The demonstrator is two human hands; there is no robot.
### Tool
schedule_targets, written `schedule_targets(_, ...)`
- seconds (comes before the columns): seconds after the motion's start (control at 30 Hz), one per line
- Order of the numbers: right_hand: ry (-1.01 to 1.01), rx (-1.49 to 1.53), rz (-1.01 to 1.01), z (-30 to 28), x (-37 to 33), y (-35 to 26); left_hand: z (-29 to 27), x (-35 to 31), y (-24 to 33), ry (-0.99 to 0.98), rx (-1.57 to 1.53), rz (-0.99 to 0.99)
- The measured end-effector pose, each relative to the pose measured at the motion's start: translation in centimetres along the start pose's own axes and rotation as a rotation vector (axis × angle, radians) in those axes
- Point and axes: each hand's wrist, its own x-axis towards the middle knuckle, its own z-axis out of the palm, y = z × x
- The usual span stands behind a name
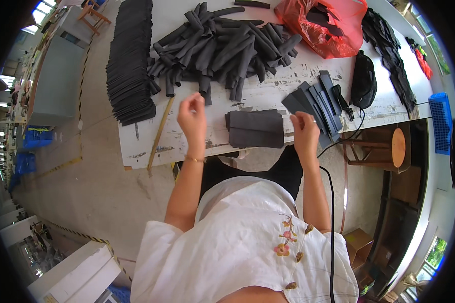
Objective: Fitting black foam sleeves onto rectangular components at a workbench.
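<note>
My left hand (192, 120) is raised over the near part of the white table (215, 132), its fingers drawn together just in front of a pile of rolled dark fabric pieces (232, 45). Whether anything thin is between the fingertips is hidden. My right hand (306, 134) has curled fingers beside a fanned-out set of flat dark strips (318, 103); what it pinches, if anything, is too small to make out. Between both hands lies a small, uneven stack of dark rectangular pieces (256, 130) near the table's front edge.
A long row of overlapping black sheets (129, 65) lines the left side. A yellowish stick (161, 132) crosses the front edge. Farther right are a red plastic bag (333, 48), a black pouch (363, 81) and a black cable (331, 202). A wooden stool (398, 147) stands right.
</note>
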Motion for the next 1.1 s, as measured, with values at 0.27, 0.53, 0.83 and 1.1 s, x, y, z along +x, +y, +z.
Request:
schedule_targets(0.27, -0.064, -0.59, -0.209, 1.5, 2.5, 3.4, 2.5, 8.0, -1.4, -0.19, 0.536, 0.093)
schedule_targets(0.53, -0.234, -0.812, -0.382, 1.4, 3.0, 4.5, 0.8, 7.9, -0.6, -0.417, -0.118, -0.547)
schedule_targets(0.83, -0.129, -0.544, -0.39, 1.4, 0.6, 3.0, -1.5, 2.6, 2.5, -0.348, -0.884, -0.715)
schedule_targets(1.1, 0.33, -0.326, -0.31, 0.1, 1.0, 2.4, 0.2, 1.4, 7.6, -0.422, -1.008, -0.659)
